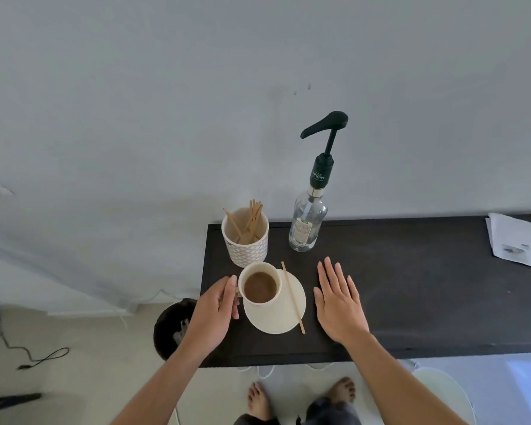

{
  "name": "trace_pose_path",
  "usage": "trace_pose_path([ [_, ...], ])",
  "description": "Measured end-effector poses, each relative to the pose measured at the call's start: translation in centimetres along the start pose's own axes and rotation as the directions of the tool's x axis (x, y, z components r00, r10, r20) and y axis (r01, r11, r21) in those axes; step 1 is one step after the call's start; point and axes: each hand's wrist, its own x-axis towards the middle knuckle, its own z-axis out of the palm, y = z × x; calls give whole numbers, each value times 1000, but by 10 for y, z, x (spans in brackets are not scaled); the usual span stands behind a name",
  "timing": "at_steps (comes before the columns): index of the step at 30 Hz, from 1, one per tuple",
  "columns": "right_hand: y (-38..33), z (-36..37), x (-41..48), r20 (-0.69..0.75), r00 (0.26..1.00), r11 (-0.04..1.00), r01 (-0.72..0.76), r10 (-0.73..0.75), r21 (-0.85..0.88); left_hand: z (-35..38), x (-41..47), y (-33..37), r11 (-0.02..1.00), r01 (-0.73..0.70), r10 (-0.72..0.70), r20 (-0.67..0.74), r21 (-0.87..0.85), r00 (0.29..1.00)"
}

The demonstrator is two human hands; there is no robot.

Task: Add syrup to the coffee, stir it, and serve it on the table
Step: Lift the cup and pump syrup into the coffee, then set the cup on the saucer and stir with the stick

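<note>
Head view shows us the cup of milky coffee sitting toward the left rear of its saucer, close to the left end of the dark table. A wooden stirrer lies slantwise across the saucer just right of the cup, both ends poking past the rim.

Our left hand curls around the cup's left side, fingers at what we take to be the handle; whether it is truly pinched we cannot tell, since the hand hides it. Our right hand lies flat and spread, palm down, just right of the saucer, gripping nothing.

The coffee stands fairly high in the cup, so we judge a jerky lift or tilt could slop it over the brim. If we carry saucer and cup together, the loose stirrer could roll off. The cup sits off-centre, so lifting the saucer by one edge could tip it.

Just behind, the patterned stirrer holder nearly touches the cup; a backward nudge could knock it. The pump syrup bottle stands tall and looks nearly empty, so we expect a careless sweep of the right arm would topple it.
</note>
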Motion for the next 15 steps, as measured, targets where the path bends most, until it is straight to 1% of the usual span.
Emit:
trace_pose_path([
  [5,-2,14,1,-84,996,1000,-12,10,-18,14,0,-12,998,21,-20,20,-62,1000],
  [15,0,17,5,-67,998,1000,-5,4,-4,35,5,-19,998,53,-51,66,-38,996],
])
